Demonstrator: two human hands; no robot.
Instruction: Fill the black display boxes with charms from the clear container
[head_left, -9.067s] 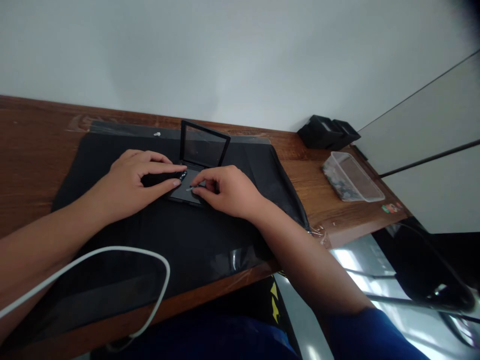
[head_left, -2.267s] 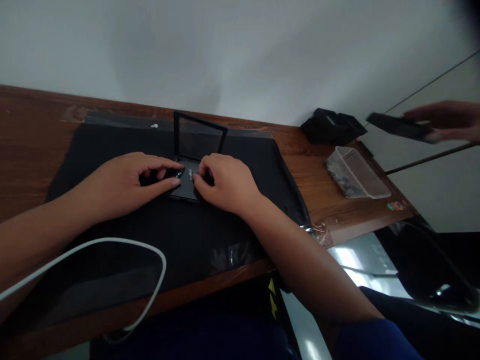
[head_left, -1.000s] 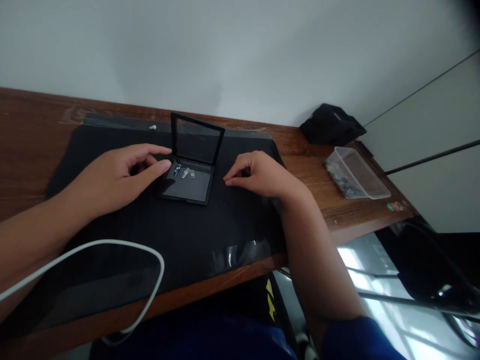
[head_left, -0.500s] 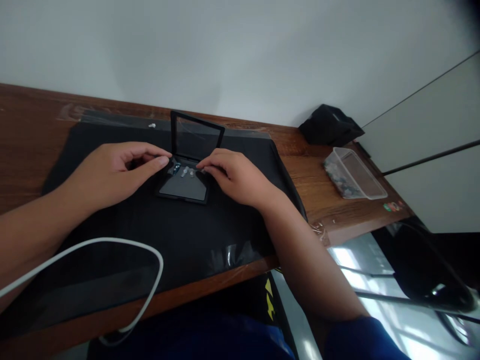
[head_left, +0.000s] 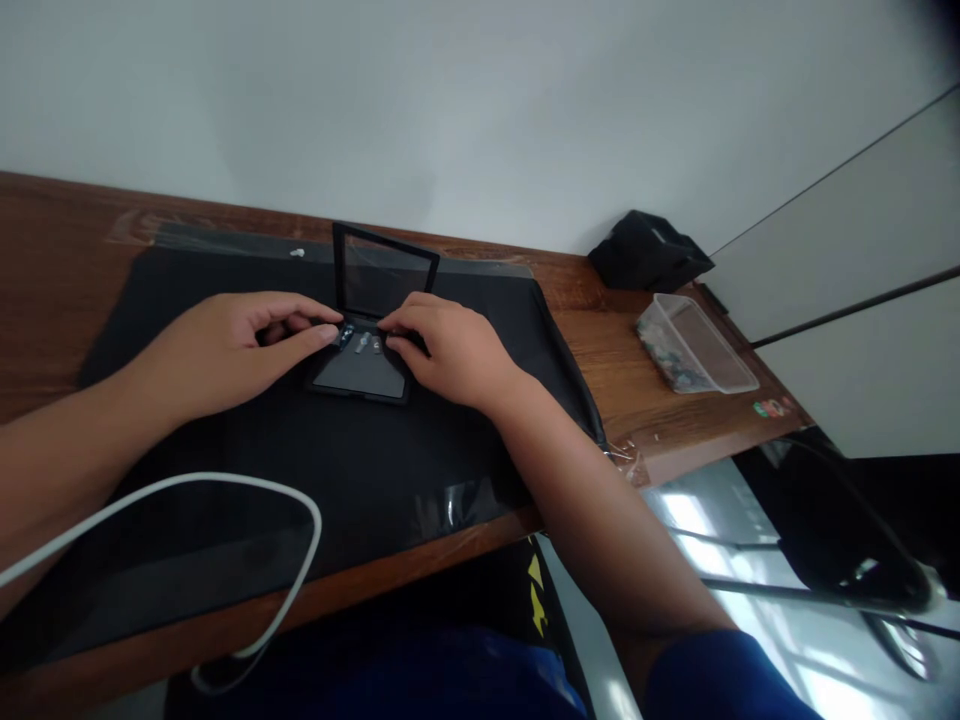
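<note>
A small flat black case [head_left: 360,376] lies on the black mat, its framed clear lid [head_left: 384,275] standing raised at the back. Along the rear of its grey inside sit a dark shiny piece [head_left: 346,335], a clear small piece [head_left: 363,342] and another small pale piece [head_left: 377,345]. My left hand [head_left: 259,345] is at the case's left edge, thumb and index finger closed beside the dark piece. From the right, my right hand [head_left: 454,350] reaches over the case, with thumb and index finger closed by the pale piece. Whatever lies between either hand's fingertips is hidden.
The black mat [head_left: 300,470] covers part of a wooden table. A white cable [head_left: 217,478] loops across its front left. To the right stand a clear plastic tub [head_left: 694,345] with small packets and a black holder [head_left: 649,250]. A small white bit [head_left: 298,252] lies behind the case.
The view has shifted slightly. My right fingertips have moved a little left over the case, closer to the small pale piece. My left hand stays at the case's left edge.
</note>
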